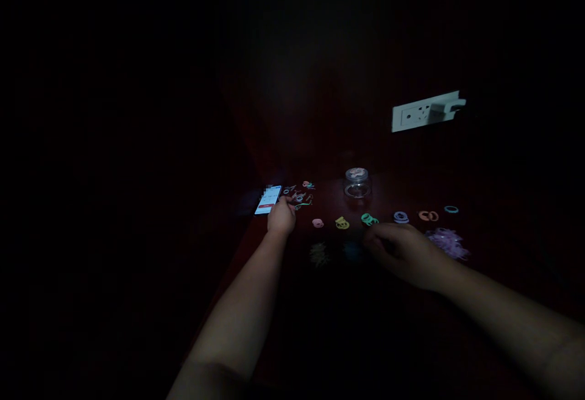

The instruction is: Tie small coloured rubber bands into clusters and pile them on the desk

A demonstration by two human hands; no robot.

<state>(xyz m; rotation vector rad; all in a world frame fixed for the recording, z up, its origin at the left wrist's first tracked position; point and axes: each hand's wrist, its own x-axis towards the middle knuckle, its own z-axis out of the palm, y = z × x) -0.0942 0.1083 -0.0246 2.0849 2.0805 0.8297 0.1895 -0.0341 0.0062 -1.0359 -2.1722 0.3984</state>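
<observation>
My left hand (282, 216) reaches into a loose pile of mixed coloured bands (300, 197), which look like small hair ties. Its fingers appear curled together at the pile's near edge; whatever they hold is too small and dim to make out. My right hand (406, 252) hovers with thumb and fingers pinched, close to the green bands (369, 219); anything in the pinch is hidden. Along the same row lie pink bands (317, 223), yellow bands (342, 223), purple-blue bands (401, 217), orange bands (428, 216) and one teal band (451, 210).
A lit phone (268, 200) lies left of the pile. Behind the row stands a clear lidded jar (357, 184). Nearer are a lilac heap (446, 243), a pale yellowish heap (319, 254) and a dim bluish heap (352, 250). A wall socket (425, 112) holds a plug. The surroundings are very dark.
</observation>
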